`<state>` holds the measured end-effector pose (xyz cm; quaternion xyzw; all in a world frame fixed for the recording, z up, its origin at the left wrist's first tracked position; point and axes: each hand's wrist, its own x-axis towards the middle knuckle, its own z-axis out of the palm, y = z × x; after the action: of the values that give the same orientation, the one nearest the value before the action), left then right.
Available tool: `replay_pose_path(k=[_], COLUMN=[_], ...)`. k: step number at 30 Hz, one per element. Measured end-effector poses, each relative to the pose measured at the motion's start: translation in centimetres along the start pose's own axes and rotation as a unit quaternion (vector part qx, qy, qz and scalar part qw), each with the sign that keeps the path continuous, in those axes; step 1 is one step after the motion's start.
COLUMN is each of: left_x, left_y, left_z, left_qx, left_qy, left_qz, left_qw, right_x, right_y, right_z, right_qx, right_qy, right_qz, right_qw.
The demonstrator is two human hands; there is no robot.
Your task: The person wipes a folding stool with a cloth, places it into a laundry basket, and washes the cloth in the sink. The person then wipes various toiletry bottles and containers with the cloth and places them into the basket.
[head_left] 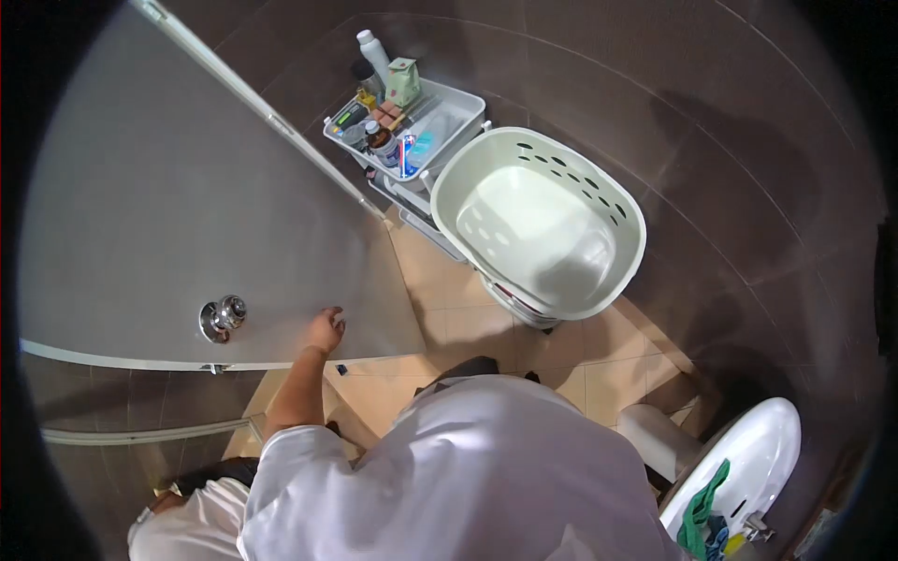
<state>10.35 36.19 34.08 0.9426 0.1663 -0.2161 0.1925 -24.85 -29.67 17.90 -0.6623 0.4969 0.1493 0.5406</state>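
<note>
My left hand (325, 329) is in front of the grey door (168, 187), near its free edge. Its fingers are loosely bent and slightly apart, with nothing in them. The round chrome door knob (224, 318) sits to the left of the hand, apart from it. My right hand is out of view, and my torso in a white shirt fills the bottom middle.
A pale laundry basket (449, 201) stands ahead, beside a white tiered cart (463, 98) carrying bottles and toiletries. At lower right is a washbasin (781, 425) with a green cloth (703, 510) in it. White clothing (192, 528) shows at lower left.
</note>
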Motion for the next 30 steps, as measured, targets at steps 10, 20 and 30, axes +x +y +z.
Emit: replay_pose_path(k=[10, 20, 30], left_x=[7.2, 22.6, 28.0], left_y=[15.7, 24.4, 21.8], left_z=[-5.6, -12.0, -9.8], left_qx=[-0.089, 0.046, -0.141], left_qy=[0.323, 0.279, 0.272], left_qz=[0.228, 0.195, 0.301], left_qw=[0.914, 0.939, 0.903], right_x=[-1.8, -14.8, -17.4], right_y=[-24.3, -41.1, -44.8], right_z=[-5.4, 7.2, 19.9], right_qx=[0.127, 0.714, 0.683], right_qy=[0.15, 0.107, -0.074], right_qz=[-0.281, -0.301, -0.287], right_qw=[0.939, 0.623, 0.668])
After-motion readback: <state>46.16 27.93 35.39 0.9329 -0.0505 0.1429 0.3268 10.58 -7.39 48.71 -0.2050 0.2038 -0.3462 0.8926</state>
